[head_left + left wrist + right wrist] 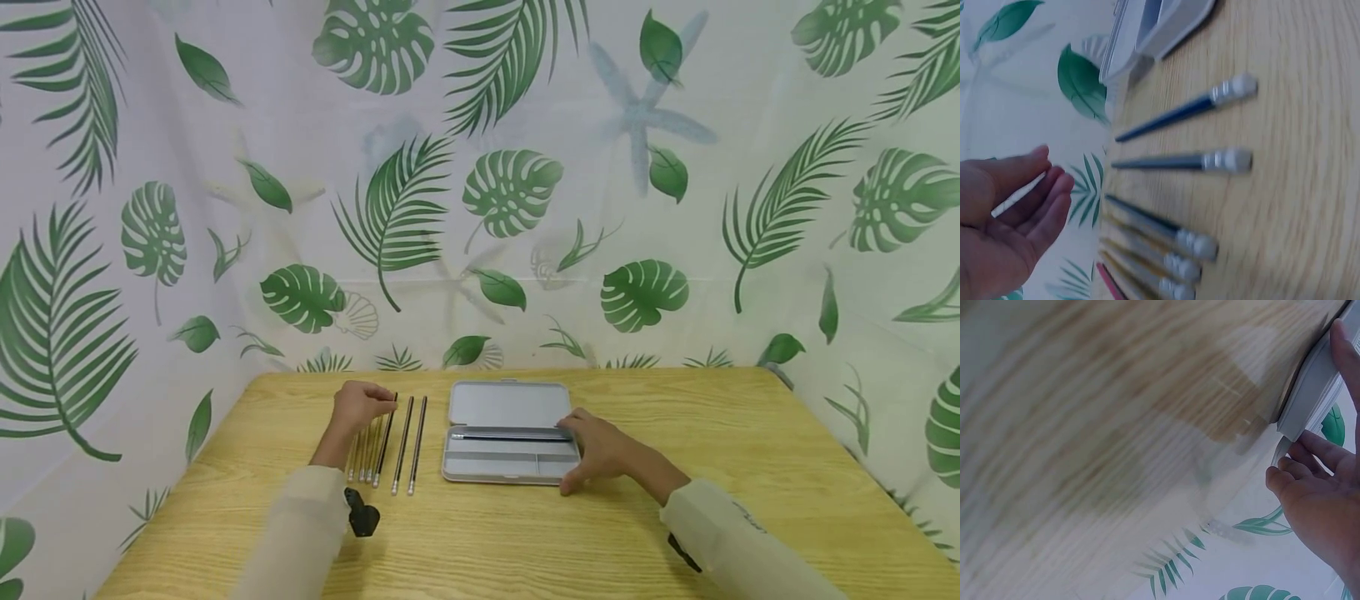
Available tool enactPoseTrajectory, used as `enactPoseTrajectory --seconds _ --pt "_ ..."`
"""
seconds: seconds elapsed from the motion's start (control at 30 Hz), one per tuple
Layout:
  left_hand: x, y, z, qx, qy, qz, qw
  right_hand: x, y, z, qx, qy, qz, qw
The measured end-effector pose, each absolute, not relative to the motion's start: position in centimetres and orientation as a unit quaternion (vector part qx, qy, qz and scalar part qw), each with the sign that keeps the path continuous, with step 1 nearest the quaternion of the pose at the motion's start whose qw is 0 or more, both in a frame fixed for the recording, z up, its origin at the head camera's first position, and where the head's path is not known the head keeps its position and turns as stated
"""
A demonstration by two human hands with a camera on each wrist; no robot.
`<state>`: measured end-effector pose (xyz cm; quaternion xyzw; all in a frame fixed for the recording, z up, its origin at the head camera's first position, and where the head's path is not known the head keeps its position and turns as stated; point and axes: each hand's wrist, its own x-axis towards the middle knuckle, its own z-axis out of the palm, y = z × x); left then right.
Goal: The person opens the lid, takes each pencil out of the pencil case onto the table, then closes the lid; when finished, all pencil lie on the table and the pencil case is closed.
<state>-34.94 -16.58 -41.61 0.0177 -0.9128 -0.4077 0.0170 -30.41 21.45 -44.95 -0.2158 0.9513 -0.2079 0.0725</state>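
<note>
The open case lies on the desk with one pencil in its far compartment, its right end grasped by your right hand, likely to steady it, while your left hand, fingers loosely bent and grasping nothing, is near the far tips of the row of pencils, laid side by side probably for easy picking.

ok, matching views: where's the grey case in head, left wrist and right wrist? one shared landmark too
Head: grey case, open, just right of centre in the lower half, right hand at its right end.
Left wrist: cropped at top, about mid-width.
Right wrist: upper right edge, partly out of frame.
Shared landmark: wood-grain tabletop.
</note>
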Motion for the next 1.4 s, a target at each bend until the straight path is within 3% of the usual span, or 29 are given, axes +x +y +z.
enactPoseTrajectory --seconds 0.3,0.73,1.4 --pt "-34.6 -10.1 -41.9 -0.127 -0.905 -0.404 -0.046 -30.2 21.6 -44.8 -0.222 0.951 -0.205 0.065" --pt "-34.2 -5.8 -43.4 -0.188 -0.902 -0.361 -0.147 -30.5 21.5 -45.1 -0.208 0.950 -0.218 0.080" --pt "-33.9 -3.8 -43.7 -0.202 -0.921 -0.287 -0.168 -30.3 21.5 -44.8 -0.213 0.949 -0.218 0.078"
